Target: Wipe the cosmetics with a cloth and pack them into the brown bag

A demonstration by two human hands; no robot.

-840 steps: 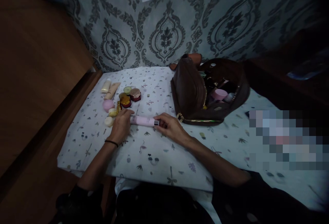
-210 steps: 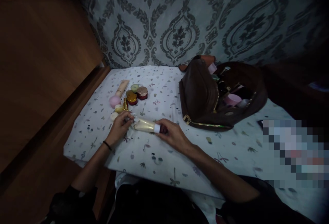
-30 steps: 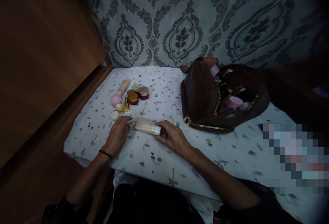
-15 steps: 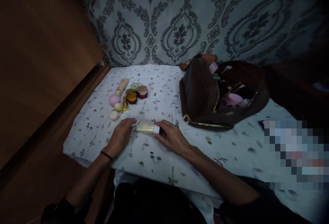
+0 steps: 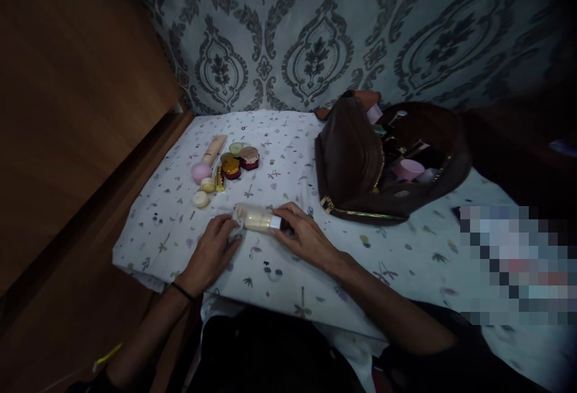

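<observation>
A clear bottle [image 5: 258, 220] of pale yellow liquid, with a white and dark end, lies on its side just over the printed cloth. My right hand [image 5: 303, 231] is closed round its dark end. At the other end, my left hand [image 5: 211, 249] pinches a crumpled white tissue [image 5: 237, 225] against the bottle. Part of the tissue is hidden by the fingers. Beyond my left hand stand a pink sponge [image 5: 201, 172], a gold lipstick tube [image 5: 219, 179], a beige squeeze tube [image 5: 214, 150] and several small jars [image 5: 231, 167].
An unzipped brown bag [image 5: 360, 182] holding a pink round item [image 5: 409, 169] and other cosmetics stands at the back right. A blurred-out flat object [image 5: 514, 261] lies at the far right. Patterned wallpaper [image 5: 264, 68] is behind; a wooden panel [image 5: 81, 80] rises at the left.
The bottle and my right hand have shifted slightly. My left hand has dropped back a little toward me, and more of the white tissue shows at the bottle's end.
</observation>
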